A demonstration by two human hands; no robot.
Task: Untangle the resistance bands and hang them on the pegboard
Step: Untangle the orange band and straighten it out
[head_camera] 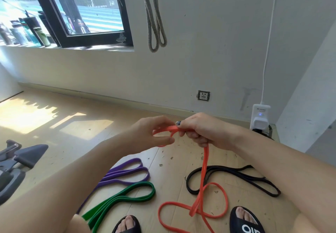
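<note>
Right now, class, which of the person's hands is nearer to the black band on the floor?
Right. The right hand holds the orange band almost directly above the black band; the left hand pinches the orange loop further left, above the purple band.

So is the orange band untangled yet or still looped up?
Still looped: the orange band hangs from both hands, left and right, crossing itself in coils on the floor.

An orange band [205, 174] hangs from frame centre, looping on the floor at the bottom; purple [125, 173] and green [125, 196] bands lie folded lower left, a black band [236, 178] lower right.
</note>
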